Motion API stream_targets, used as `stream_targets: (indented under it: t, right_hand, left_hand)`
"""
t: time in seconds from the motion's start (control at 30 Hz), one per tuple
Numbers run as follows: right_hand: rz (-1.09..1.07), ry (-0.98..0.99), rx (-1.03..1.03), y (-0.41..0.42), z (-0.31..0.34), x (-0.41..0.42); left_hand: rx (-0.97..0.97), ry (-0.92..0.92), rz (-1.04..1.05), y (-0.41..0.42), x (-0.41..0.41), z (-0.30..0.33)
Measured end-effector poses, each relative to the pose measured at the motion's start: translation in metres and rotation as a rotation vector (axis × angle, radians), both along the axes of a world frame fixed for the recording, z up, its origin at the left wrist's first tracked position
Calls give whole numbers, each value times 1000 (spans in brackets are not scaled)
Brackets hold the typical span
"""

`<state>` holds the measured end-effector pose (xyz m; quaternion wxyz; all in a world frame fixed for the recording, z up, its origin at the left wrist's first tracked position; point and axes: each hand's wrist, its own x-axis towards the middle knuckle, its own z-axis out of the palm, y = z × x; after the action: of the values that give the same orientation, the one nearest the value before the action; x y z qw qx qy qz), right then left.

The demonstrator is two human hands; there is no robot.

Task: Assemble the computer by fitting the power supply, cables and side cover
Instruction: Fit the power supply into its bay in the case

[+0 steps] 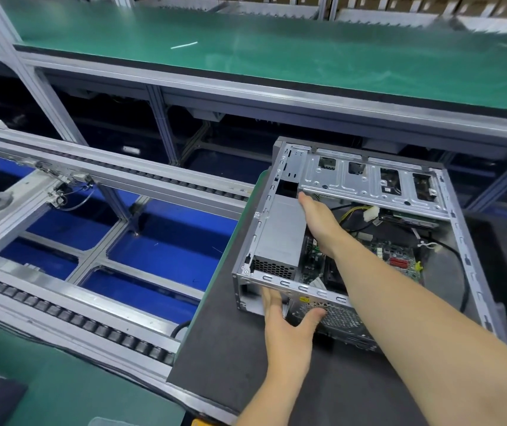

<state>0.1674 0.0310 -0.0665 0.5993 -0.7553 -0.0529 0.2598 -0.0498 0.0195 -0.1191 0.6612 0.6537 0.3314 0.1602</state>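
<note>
On dark pallet (230, 348), open case (353, 241) lies lengthwise away; both hands' fingers straight, gripping nothing.

Head-worn view, forward and down, close over computer case (353, 238).

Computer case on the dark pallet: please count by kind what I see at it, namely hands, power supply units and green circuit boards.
Hands: 2 (left hand, right hand)
Power supply: 1
Green circuit board: 1
Total: 4
</note>
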Motion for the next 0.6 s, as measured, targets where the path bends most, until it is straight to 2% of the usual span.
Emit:
stream_targets:
  t: [0.1,0.27,0.37,0.6]
  right_hand:
    - [-160,0,53,0,-3,4]
    - [-14,165,119,-11,-5,1]
    - [135,203,72,-12,-9,-4]
    - [60,84,-12,-5,-3,-5]
  left_hand:
    - [18,10,-7,2,-1,3]
    - [84,27,-25,8,-4,3]
    - [103,52,-52,8,-5,5]
    - [101,52,-43,10,-5,11]
